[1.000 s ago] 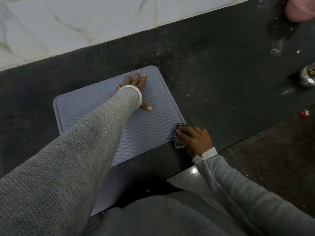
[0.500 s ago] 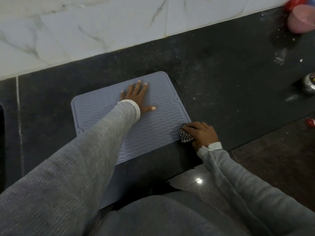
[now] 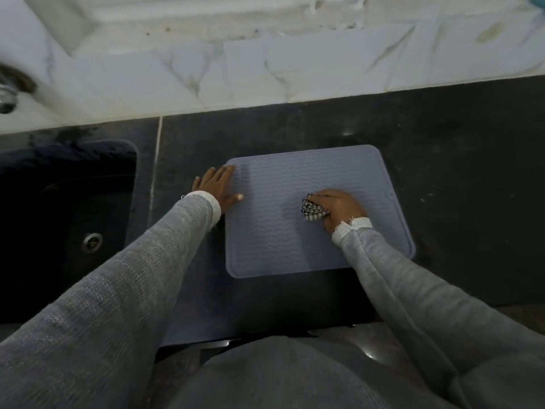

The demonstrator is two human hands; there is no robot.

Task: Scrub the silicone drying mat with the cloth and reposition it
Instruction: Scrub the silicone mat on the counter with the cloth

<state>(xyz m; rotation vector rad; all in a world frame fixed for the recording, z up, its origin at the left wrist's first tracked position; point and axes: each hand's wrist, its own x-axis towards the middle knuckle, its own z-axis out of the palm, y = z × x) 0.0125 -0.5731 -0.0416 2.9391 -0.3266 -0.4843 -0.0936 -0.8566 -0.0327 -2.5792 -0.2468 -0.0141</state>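
Dark stone counter (image 3: 442, 149) fills my view, backed by white marble-veined wall tiles (image 3: 295, 69), with a black sink (image 3: 67, 202) sunk into it at the left and its metal drain (image 3: 92, 241) catching a bit of light. Part of a tap (image 3: 7, 98) shows blurred at the far left edge. On the counter, right of the sink, I see the silicone drying mat (image 3: 280, 240) lying flat, grey-blue with a wavy ribbed pattern and a raised rim, its long sides roughly parallel to the wall. My left hand (image 3: 216, 188) rests palm-down on the mat's left edge near the far corner, fingers straight and close together, thumb stuck out to the side onto the ribs. My right hand (image 3: 339, 206) sits on the middle-right part of the mat, fingers curled over a bunched black-and-white checked cloth (image 3: 312, 209) and pressing it against the surface; the cloth pokes out to the left of the knuckles. Both arms wear grey knitted sleeves (image 3: 118, 290) with pale frayed cuffs, and a grey garment (image 3: 280, 376) fills the bottom of the view. Along the counter's near edge, under the left arm, a grey-blue patch shows; I cannot tell what it is
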